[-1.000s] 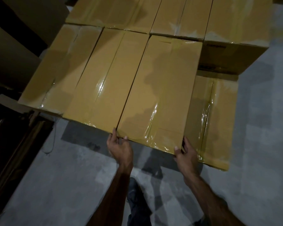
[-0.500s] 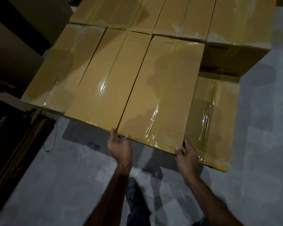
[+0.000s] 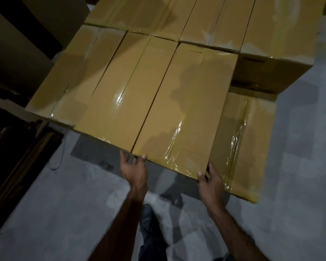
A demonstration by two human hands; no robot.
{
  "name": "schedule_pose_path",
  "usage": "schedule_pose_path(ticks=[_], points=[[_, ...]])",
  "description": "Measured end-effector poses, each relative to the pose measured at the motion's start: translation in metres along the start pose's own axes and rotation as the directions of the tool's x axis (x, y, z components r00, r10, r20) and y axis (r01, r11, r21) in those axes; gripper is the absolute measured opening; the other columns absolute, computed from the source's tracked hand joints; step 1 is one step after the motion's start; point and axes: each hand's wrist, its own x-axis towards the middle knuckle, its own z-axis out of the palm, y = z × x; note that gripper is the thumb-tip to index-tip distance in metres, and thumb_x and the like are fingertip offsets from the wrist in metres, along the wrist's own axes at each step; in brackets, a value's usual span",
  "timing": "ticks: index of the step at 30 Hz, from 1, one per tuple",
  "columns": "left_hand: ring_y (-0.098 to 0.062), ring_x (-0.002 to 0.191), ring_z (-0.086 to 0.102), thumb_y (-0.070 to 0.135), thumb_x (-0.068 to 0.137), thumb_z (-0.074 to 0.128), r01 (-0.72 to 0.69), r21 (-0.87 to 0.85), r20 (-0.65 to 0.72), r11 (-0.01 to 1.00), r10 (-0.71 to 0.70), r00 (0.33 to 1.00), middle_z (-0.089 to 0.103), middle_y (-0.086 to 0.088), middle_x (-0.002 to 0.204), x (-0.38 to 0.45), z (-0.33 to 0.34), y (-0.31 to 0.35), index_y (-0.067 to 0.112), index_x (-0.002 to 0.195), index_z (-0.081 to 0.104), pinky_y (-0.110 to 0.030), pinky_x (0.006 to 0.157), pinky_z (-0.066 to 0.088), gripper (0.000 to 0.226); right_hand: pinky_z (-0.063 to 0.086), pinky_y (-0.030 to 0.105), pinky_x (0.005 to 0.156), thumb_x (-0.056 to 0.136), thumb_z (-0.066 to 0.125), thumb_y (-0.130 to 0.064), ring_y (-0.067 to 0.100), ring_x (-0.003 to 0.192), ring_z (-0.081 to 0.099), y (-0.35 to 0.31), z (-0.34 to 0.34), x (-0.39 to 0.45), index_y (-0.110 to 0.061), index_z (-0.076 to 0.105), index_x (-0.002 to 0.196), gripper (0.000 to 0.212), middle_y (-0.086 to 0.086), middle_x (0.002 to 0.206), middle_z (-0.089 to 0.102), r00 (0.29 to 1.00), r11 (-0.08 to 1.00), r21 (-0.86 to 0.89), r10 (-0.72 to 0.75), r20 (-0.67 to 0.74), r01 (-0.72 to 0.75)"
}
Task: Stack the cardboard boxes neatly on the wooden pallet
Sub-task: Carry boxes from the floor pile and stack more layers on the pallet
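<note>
Both hands sit at the near end of one long cardboard box (image 3: 184, 108). The left hand (image 3: 135, 171) is at the box's near left corner, fingers fairly straight and spread, the tips touching the lower edge of the end face; its palm side is turned away, so how firmly it presses cannot be judged. The right hand (image 3: 211, 182) is at the near right corner, thumb on the end face and fingers reaching up into the dark gap beside the box, where their tips are hidden. Whether they curl round the corner cannot be made out.

That box lies flat in the upper layer, its long side running away from the person, taped with shiny clear film. Just to its left, touching along the side, lies a second box (image 3: 124, 91), and beyond that a third box (image 3: 72, 80), partly in shadow. To the right and one layer lower sits a lower box (image 3: 247, 140), its far end tucked under the shadow of a taller box (image 3: 279, 44). More boxes fill the back row (image 3: 158, 14), cut off by the top edge.

No pallet is visible; the boxes cover whatever carries them. Grey concrete floor (image 3: 64, 213) lies below, a dark shoe (image 3: 149, 221) between the forearms, and dark, unclear shapes (image 3: 11, 144) crowd the left edge.
</note>
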Motion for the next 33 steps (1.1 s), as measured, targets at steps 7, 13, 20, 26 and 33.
schedule_pose_path(ticks=[7,13,20,26,33], points=[[-0.035,0.136,0.055,0.052,0.109,0.045,0.357,-0.045,0.110,0.933,-0.351,0.930,0.050,-0.004,0.154,-0.027,0.008,-0.033,0.012,0.158,0.042,-0.056,0.111,0.049,0.063,0.035,0.038,0.118,0.098,0.070,-0.012,0.031,0.147,0.043,-0.021,-0.023,-0.012,-0.008,0.040,0.158,0.067,0.012,0.161,0.044,0.932,0.803,-0.481,-0.347,0.102,0.351],[-0.033,0.130,0.053,0.054,0.111,0.035,0.598,-0.178,0.299,0.781,-0.536,0.789,0.055,-0.007,0.135,-0.065,0.039,-0.073,0.018,0.138,0.059,-0.059,0.106,0.049,0.051,0.017,0.058,0.124,0.097,0.067,-0.036,0.035,0.158,0.021,-0.028,-0.049,0.030,-0.015,0.034,0.158,0.072,0.013,0.173,0.019,0.503,0.025,-0.547,-0.430,0.749,0.837],[-0.022,0.109,0.062,0.043,0.111,0.041,0.644,-0.317,0.316,0.697,-0.562,0.764,0.071,-0.002,0.120,-0.081,0.079,-0.106,0.024,0.115,0.071,-0.044,0.089,0.052,0.036,-0.006,0.059,0.124,0.098,0.045,-0.066,0.031,0.161,-0.009,-0.033,-0.045,0.080,-0.021,0.003,0.168,0.093,0.007,0.175,-0.013,0.324,-0.314,-0.382,-0.222,0.920,0.869],[-0.020,0.090,0.058,0.050,0.114,0.025,0.661,-0.374,0.328,0.650,-0.575,0.750,0.067,-0.005,0.104,-0.073,0.089,-0.113,0.017,0.117,0.069,-0.036,0.079,0.050,0.055,0.005,0.063,0.125,0.096,0.027,-0.072,0.032,0.161,-0.001,-0.038,-0.027,0.081,-0.020,0.008,0.168,0.091,0.009,0.175,-0.004,0.268,-0.393,-0.339,-0.225,0.937,0.854],[-0.034,0.125,0.062,0.057,0.112,0.021,0.593,-0.484,0.292,0.644,-0.520,0.803,0.067,-0.016,0.138,-0.033,0.083,-0.100,0.011,0.139,0.066,-0.046,0.104,0.051,0.069,0.010,0.066,0.126,0.098,0.029,-0.069,0.031,0.162,0.000,-0.039,-0.015,0.084,-0.017,0.010,0.168,0.089,0.010,0.176,-0.003,0.232,-0.403,-0.307,-0.225,0.946,0.862]])
